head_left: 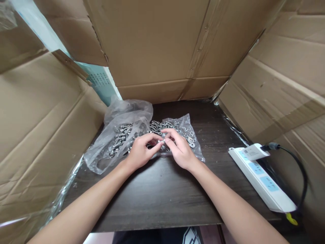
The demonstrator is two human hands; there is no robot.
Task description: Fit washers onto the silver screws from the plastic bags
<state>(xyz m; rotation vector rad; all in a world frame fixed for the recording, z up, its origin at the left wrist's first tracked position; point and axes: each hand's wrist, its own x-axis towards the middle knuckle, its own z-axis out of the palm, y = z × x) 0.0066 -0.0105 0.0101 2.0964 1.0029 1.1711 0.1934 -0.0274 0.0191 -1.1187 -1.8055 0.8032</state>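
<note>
My left hand (141,150) and my right hand (179,149) meet over the middle of a dark wood table (162,196). Both pinch one small metal bolt (161,141) between their fingertips. Just behind them lie two clear plastic bags: the left bag (119,135) holds a heap of metal bolts, and the right bag (186,134) holds screws and washers. Part of the right bag is hidden under my right hand.
Cardboard sheets wall the table in on the left (43,128), back (157,51) and right (279,74). A white power strip (261,178) with a plugged-in adapter and a black cable lies at the right edge. Clear film hangs along the left edge.
</note>
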